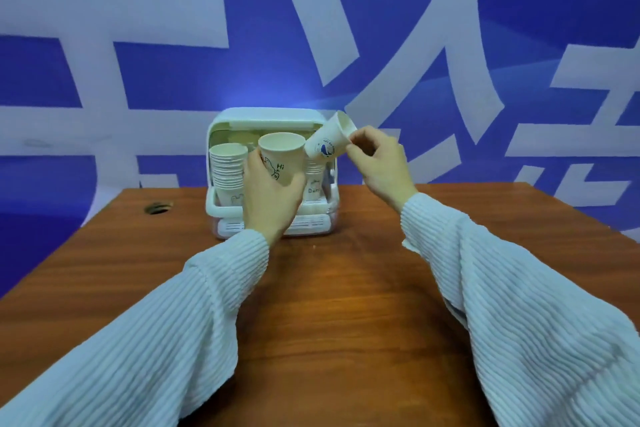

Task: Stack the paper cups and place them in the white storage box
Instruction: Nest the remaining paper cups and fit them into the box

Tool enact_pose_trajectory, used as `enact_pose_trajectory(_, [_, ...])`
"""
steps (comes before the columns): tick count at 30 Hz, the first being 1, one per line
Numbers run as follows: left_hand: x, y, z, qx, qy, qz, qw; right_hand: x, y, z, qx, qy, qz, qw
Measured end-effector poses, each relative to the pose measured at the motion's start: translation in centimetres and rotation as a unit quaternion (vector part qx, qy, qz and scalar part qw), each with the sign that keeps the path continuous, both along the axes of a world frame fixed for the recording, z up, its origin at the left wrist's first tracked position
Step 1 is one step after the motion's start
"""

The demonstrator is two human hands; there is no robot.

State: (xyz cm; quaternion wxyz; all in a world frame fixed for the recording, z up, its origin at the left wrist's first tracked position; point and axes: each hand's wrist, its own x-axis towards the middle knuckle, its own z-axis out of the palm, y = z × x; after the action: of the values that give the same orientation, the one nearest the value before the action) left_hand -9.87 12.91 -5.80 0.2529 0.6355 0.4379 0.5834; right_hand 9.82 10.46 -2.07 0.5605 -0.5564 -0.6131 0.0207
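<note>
Left hand: your left hand (268, 199) wraps its fingers and thumb round the lower body of an upright paper cup (281, 158) with a "Hi" drawing, mouth up, just in front of the storage box (221, 210). Held that way, the open mouth seems ready to take another cup.

Right hand: your right hand (379, 163) pinches the rim of a second cup (327, 142) between fingertips and thumb. That cup is tilted, base pointing down and left toward the first cup, mouth up and right. The rim pinch likely leaves the body free to slide in.

Gap between cups: the tilted cup's base sits near the upright cup's rim; you cannot tell whether they touch, and it is not nested.

Box: white, open at the front and top, standing at the far middle of the worktop (346, 288).

Cups already stored: a tall stack (228, 170) stands in the left part of the box, and a shorter stack (314, 180) is partly hidden behind your left hand on the right side.

Step in hand: by the look of it, you are about to nest the right cup into the left one.

Next move calls for: bringing the tilted cup upright over the open mouth before lowering.

Risk: squeezing the thin rim could dent it and make it jam.

Surroundings: a blue wall with large white characters behind; a round hole (158, 208) in the worktop at far left.
</note>
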Motion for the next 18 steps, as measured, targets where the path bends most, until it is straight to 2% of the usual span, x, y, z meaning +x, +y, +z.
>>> enact_pose_trajectory(3, [-3.9, 0.9, 0.0, -0.007, -0.004, 0.035, 0.999, -3.8, 2.7, -0.4, 0.010, -0.112, -0.007, 0.994])
enact_pose_trajectory(7, [-6.9, 2.2, -0.1, -0.016, -0.004, 0.056, 0.998, -6.4, 5.3, -0.9, -0.050, -0.208, -0.023, 0.977])
enact_pose_trajectory(10, [-8.0, 3.0, -0.4, -0.016, -0.002, 0.054, 0.998, -7.0, 6.6, -1.2, -0.081, -0.315, -0.014, 0.945])
enact_pose_trajectory(14, [-8.4, 3.9, -0.4, -0.006, 0.005, 0.044, 0.999, -7.4, 8.1, -0.1, -0.107, -0.391, -0.021, 0.914])
enact_pose_trajectory(18, [-8.4, 4.4, 0.3, 0.004, 0.004, 0.027, 1.000, -8.3, 9.2, 0.9, -0.164, -0.481, 0.003, 0.861])
